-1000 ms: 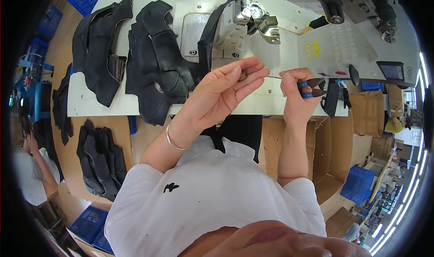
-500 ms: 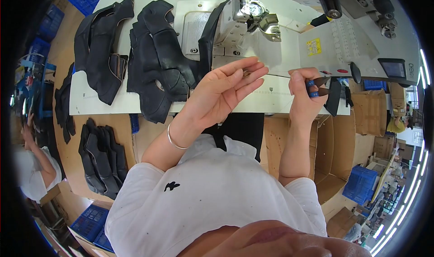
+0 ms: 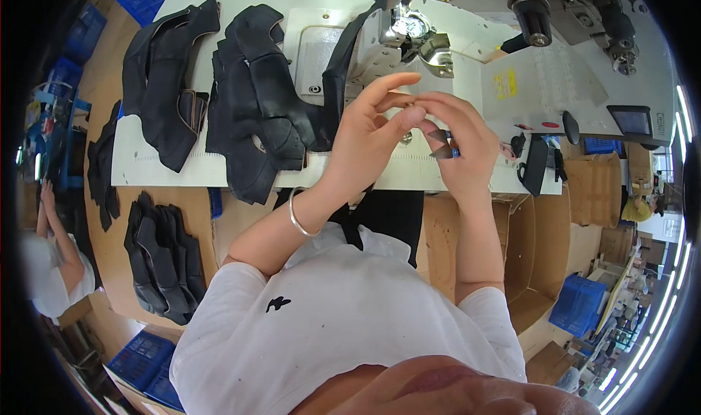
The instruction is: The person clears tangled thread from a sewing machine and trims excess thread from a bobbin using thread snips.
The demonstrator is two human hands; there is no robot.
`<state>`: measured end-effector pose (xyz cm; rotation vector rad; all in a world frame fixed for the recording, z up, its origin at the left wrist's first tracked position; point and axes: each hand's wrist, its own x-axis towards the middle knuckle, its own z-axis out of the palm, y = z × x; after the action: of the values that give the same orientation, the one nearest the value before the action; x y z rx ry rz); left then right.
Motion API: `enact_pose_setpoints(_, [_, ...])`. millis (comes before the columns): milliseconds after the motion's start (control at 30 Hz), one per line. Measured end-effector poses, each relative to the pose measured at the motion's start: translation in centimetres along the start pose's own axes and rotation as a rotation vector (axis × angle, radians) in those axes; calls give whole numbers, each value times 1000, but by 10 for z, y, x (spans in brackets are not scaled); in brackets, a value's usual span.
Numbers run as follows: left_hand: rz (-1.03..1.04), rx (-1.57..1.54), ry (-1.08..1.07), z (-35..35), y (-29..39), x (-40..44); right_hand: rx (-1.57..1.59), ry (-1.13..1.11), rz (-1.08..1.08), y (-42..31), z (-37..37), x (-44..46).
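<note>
Both my hands meet in front of the sewing machine's needle area, fingertips together. My left hand [image 3: 372, 134] is closed in a pinch, thumb against fingers, its index finger pointing outward; what it pinches is too small to make out. In the curled fingers of my right hand [image 3: 467, 141] sits a pair of thread snips [image 3: 441, 145] with dark blades and blue parts, the blades toward my left hand. The right thumb is mostly hidden. Left of my hands lie black padded pieces [image 3: 255, 86], and a black strip [image 3: 342, 64] stands upright beside the machine head [image 3: 409, 28].
More black pieces lie at the table's left [image 3: 164, 79] and on a brown surface [image 3: 164, 258]. A dark tool [image 3: 534, 165] rests at the right edge. Cardboard boxes [image 3: 540, 254] and a blue crate [image 3: 578, 304] stand right. Another person's arm [image 3: 64, 236] shows at far left.
My right hand has moved left with the snips to meet my left hand, turning their blades leftward. My left hand has gone from an open palm to a pinch.
</note>
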<state>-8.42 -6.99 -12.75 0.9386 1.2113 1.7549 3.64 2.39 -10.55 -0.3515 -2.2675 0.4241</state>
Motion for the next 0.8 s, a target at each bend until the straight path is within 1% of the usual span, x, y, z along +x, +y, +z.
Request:
enact_pose_setpoints(33, [3,-126,15,2,-3,3,27,21,16,0,1,6])
enact_pose_setpoints(100, [11,-381,44,13,-15,11,-62,148,-31,5,1,23])
enact_pose_setpoints(133, [-26,-401,-11,16,-18,12,-107,213,-52,11,2,31])
enact_pose_setpoints(200, [-98,-436,-128,21,-23,13,-210,251,-175,33,11,53])
enact_pose_setpoints(233, [-91,-426,-120,24,-29,11,-264,273,-235,41,14,60])
enact_pose_setpoints(333, [-145,-277,-72,19,-36,7,-460,160,-288,48,15,68])
enact_pose_setpoints(367, [-148,-294,-50,19,-35,7,-477,164,-318,50,16,69])
enact_pose_setpoints(433, [-157,-328,-6,17,-32,6,-508,173,-374,54,18,71])
enact_pose_setpoints(533, [-122,-329,-10,18,-33,7,-459,125,-420,55,17,75])
enact_pose_setpoints(633, [-119,-322,-22,18,-32,7,-453,12,-454,62,9,76])
enact_pose_setpoints(733, [-110,-251,-55,18,-29,0,-424,47,-474,61,8,80])
enact_pose_setpoints(800, [-125,-65,-108,18,-21,-8,-182,171,-199,59,14,65])
